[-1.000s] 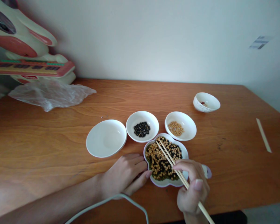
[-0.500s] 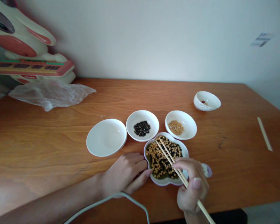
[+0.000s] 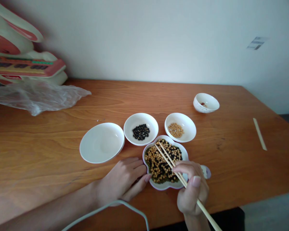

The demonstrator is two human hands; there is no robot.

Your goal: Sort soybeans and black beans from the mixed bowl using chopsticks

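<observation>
My right hand (image 3: 194, 189) is closed round a pair of wooden chopsticks (image 3: 199, 202). Their tips lie just over or on mixed beans (image 3: 162, 160), yellow, black and green, in a white flower-shaped dish (image 3: 167, 186) with a short handle. Whether a bean sits between the tips I cannot make out. Against the dish's left rim, my left hand (image 3: 125, 179) steadies it with curled fingers and thumb. Just beyond stand a white bowl with black beans (image 3: 141, 132) and another with yellow beans (image 3: 175, 130). A larger, bare white bowl (image 3: 102, 142) is at the left.
A small white bowl (image 3: 206, 103) with a few reddish bits stands at the back right. A flat pale strip (image 3: 259, 134) lies farther right. A clear plastic bag (image 3: 40, 98) and a toy keyboard (image 3: 24, 65) occupy the back left. A grey cable (image 3: 115, 202) crosses in front.
The whole scene has shifted left in view as the camera turned slightly right. Both hands, the chopsticks and the dish keep nearly the same places relative to each other.
</observation>
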